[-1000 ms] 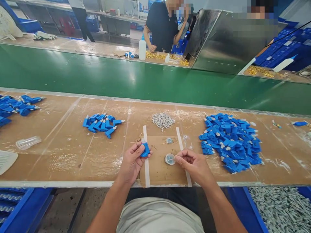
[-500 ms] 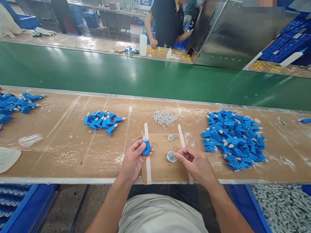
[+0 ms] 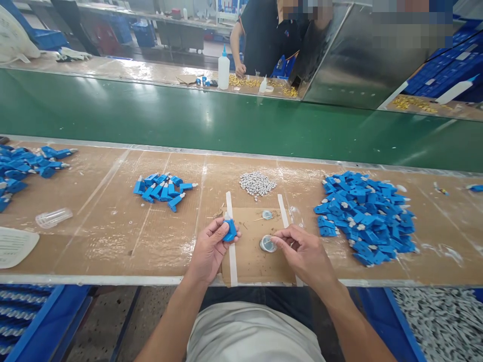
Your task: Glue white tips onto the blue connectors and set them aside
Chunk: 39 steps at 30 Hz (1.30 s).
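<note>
My left hand (image 3: 211,246) pinches a blue plastic part (image 3: 230,230) with a whitish tip pointing up. My right hand (image 3: 300,249) is closed, thumb against forefinger, on what looks like a thin stick (image 3: 270,240). The stick's lower end is in a small round cup (image 3: 265,246) of greyish, shiny content. Behind the cup lies a small round lid (image 3: 267,214) with another thin stick (image 3: 258,219) beside it. Cup and lid rest on a cardboard sheet (image 3: 249,266) between two white tape strips. Beyond the sheet is a heap of small grey pieces (image 3: 257,184).
A big pile of blue parts (image 3: 366,216) lies right, a smaller group (image 3: 164,190) left, and more (image 3: 22,166) far left. A clear plastic cup (image 3: 54,218) lies on its side. Past the green belt (image 3: 151,110), a co-worker (image 3: 264,40) stands near a white bottle (image 3: 223,70).
Both hands keep nearly the same pose, the right one still at the cup. The view has shifted slightly. Across the belt, the co-worker's raised arm has moved.
</note>
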Available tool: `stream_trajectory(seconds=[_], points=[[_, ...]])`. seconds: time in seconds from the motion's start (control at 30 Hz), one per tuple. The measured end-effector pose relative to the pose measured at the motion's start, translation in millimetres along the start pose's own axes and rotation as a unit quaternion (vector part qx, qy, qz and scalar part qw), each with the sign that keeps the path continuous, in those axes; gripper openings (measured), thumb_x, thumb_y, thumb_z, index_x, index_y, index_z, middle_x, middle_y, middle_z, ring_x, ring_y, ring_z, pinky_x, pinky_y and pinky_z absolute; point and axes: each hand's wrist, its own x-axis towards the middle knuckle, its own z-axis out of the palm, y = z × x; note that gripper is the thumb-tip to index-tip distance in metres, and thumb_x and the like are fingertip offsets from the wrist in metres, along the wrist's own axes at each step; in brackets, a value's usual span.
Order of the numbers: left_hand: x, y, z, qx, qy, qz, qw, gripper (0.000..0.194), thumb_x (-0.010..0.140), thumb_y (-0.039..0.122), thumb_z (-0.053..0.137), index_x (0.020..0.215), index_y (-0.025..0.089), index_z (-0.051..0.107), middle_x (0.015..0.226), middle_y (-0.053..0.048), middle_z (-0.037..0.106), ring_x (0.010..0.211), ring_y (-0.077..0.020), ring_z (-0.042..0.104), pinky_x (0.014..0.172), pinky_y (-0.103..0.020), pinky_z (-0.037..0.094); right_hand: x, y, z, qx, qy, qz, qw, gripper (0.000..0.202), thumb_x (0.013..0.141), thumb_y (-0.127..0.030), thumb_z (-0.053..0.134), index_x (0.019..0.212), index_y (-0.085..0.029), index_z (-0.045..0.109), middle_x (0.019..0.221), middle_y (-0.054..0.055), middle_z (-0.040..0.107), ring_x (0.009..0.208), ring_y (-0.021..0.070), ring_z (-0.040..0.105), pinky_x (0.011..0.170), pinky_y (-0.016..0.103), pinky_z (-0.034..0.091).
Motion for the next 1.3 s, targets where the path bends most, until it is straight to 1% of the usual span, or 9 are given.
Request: stream_trajectory(seconds=[0.17,0.3,0.47,0.6,0.8,0.97,1.07,1.17,1.3], points=[[-0.5,0.2,-0.9,-0.002,-0.002,0.0,1.0,0.022,0.08,0.026,0.08,0.094,0.012,0.07,0.09,-0.006,0.073,0.08,-0.014,0.071,0.071,-0.022,0.056,2.3,-3.3,-1.6,-0.037,0.001,-0.016,0.999,0.019,0.094,-0.036,0.065,0.082,-0.021,0.067,0.077,0.004,0.067,0.068,0.0193,0.061,0.065,0.032,0.045],[-0.3,0.6,-0.5,-0.004,-0.001,0.0,1.0,0.023,0.08,0.026,0.08,0.094,0.012,0.07,0.09,-0.006,0.073,0.08,-0.0144,0.071,0.071,-0.022,0.056,4.0,-5.4,-0.8,-0.078,0.004,-0.088,0.993,0.017,0.097,-0.031,0.06,0.085,-0.02,0.066,0.078,0.004,0.064,0.069,0.0189,0.059,0.064,0.032,0.044],[-0.8,0.9,0.5,0.0,-0.007,0.001,1.0,0.025,0.08,0.027,0.08,0.095,0.011,0.069,0.089,-0.007,0.072,0.08,-0.014,0.07,0.071,-0.022,0.056,4.8,-7.4,-0.4,-0.127,-0.011,-0.177,0.976,0.015,0.1,-0.021,0.052,0.093,-0.02,0.065,0.084,0.006,0.063,0.078,0.0207,0.06,0.069,0.032,0.044],[-0.9,0.9,0.9,-0.004,-0.001,0.001,1.0,0.025,0.078,0.027,0.082,0.094,0.012,0.069,0.09,-0.007,0.073,0.08,-0.0145,0.07,0.071,-0.022,0.056,3.6,-9.0,-2.4,-0.127,-0.026,-0.185,0.974,0.017,0.101,-0.017,0.048,0.093,-0.02,0.063,0.085,0.007,0.06,0.078,0.0211,0.057,0.069,0.033,0.043],[-1.3,-0.1,-0.6,-0.002,-0.004,0.0,1.0,0.025,0.079,0.028,0.082,0.094,0.012,0.07,0.091,-0.007,0.073,0.081,-0.0147,0.07,0.073,-0.023,0.055,-7.5,-8.2,-8.6,-0.078,-0.058,-0.194,0.976,0.018,0.101,-0.013,0.043,0.091,-0.02,0.056,0.087,0.006,0.057,0.08,0.0212,0.053,0.072,0.035,0.043],[-0.8,-1.7,-2.6,0.008,-0.008,0.003,1.0,0.023,0.081,0.029,0.079,0.095,0.012,0.071,0.093,-0.007,0.073,0.083,-0.0151,0.07,0.074,-0.023,0.055,-17.7,-2.2,-12.1,-0.054,-0.039,-0.218,0.974,0.016,0.099,-0.01,0.047,0.095,-0.022,0.057,0.087,0.006,0.058,0.082,0.0217,0.054,0.073,0.036,0.043],[0.5,-2.1,-2.0,0.011,-0.005,0.008,1.0,0.023,0.081,0.029,0.08,0.095,0.012,0.072,0.092,-0.007,0.072,0.082,-0.0147,0.069,0.074,-0.024,0.055,-19.0,0.2,-13.2,-0.032,-0.005,-0.211,0.977,0.015,0.099,-0.012,0.048,0.098,-0.023,0.057,0.088,0.006,0.061,0.084,0.0222,0.058,0.075,0.037,0.046],[-1.0,-2.9,3.4,0.002,-0.002,0.016,1.0,0.024,0.079,0.027,0.081,0.096,0.013,0.072,0.092,-0.006,0.072,0.08,-0.0137,0.068,0.075,-0.025,0.056,-17.7,-0.2,-13.9,0.018,0.052,-0.158,0.986,0.011,0.1,-0.017,0.049,0.099,-0.023,0.058,0.094,0.007,0.065,0.087,0.0218,0.062,0.077,0.037,0.05],[-10.0,-6.6,20.9,-0.027,-0.021,-0.022,0.999,0.023,0.08,0.028,0.08,0.096,0.013,0.072,0.089,-0.004,0.069,0.08,-0.0141,0.069,0.072,-0.023,0.057,-13.3,-9.8,-16.2,0.144,0.128,-0.065,0.979,0.008,0.101,-0.025,0.053,0.098,-0.022,0.06,0.1,0.007,0.067,0.069,0.0159,0.063,0.067,0.034,0.054]])
